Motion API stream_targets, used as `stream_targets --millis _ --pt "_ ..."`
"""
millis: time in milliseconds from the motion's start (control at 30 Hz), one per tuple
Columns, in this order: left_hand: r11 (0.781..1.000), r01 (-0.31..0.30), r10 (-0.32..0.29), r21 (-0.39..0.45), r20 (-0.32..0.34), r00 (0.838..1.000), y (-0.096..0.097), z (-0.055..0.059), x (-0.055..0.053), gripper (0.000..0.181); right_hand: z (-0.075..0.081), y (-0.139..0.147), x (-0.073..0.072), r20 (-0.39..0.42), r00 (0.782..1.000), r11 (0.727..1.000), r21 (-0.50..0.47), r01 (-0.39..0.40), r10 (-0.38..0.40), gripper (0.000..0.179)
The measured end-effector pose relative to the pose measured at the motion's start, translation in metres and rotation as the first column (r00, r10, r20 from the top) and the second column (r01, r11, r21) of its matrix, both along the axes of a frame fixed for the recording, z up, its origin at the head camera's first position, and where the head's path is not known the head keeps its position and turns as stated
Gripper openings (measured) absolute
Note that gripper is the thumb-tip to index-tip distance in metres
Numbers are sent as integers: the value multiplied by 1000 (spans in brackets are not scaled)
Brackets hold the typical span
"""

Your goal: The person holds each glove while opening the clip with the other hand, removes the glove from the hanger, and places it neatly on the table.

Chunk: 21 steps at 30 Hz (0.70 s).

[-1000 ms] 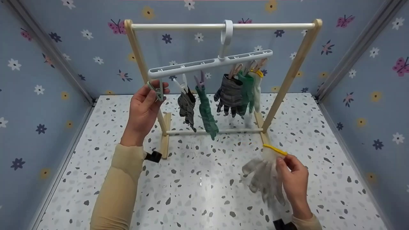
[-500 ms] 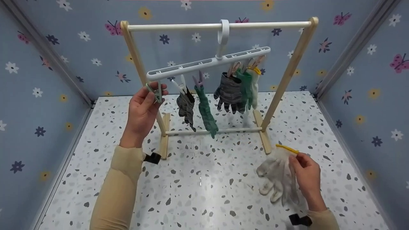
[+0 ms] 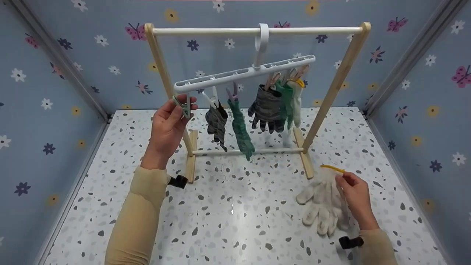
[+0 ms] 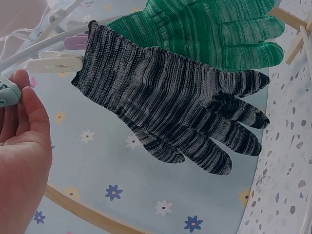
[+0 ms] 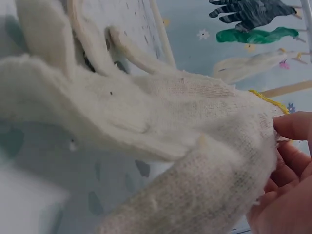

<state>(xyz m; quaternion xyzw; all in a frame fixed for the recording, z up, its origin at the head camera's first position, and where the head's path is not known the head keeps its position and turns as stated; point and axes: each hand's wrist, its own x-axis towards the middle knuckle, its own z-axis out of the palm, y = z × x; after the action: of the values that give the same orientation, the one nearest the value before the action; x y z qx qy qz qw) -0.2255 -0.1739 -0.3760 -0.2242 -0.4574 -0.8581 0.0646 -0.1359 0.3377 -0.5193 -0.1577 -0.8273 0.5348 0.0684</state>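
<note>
My left hand (image 3: 168,123) pinches a pale green clothespin (image 3: 183,106) that hangs from the left end of a white clip hanger (image 3: 220,78). At the lower right, my right hand (image 3: 356,197) grips a white knit glove (image 3: 323,202) by its yellow-edged cuff, the fingers of the glove dangling down. Beside the left hand, a white clothespin (image 4: 56,64) holds a black-and-grey glove (image 4: 165,102). A green glove (image 4: 209,34) hangs behind it in the left wrist view. The white glove (image 5: 146,107) fills much of the right wrist view.
The hanger hooks over the top bar (image 3: 206,31) of a wooden rack. Toward its right end hang another grey glove (image 3: 268,106), a green glove (image 3: 285,99) and a white glove (image 3: 296,101). Flowered walls (image 3: 228,11) surround the speckled floor (image 3: 235,228).
My right hand has moved right with the white glove, which has spread and now hangs with its fingers apart. My left hand stays at the green clothespin.
</note>
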Motion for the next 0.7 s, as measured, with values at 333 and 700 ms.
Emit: stream_targets --millis 333,700 --pt "999 -17 17 -29 -2 1000 -2 -1 -1 37 -18 14 -18 131 990 993 98 -70 57 51" --pt "1000 -1 1 -5 -11 1000 0 -4 -4 36 -26 14 -27 216 966 962 198 -187 143 45"
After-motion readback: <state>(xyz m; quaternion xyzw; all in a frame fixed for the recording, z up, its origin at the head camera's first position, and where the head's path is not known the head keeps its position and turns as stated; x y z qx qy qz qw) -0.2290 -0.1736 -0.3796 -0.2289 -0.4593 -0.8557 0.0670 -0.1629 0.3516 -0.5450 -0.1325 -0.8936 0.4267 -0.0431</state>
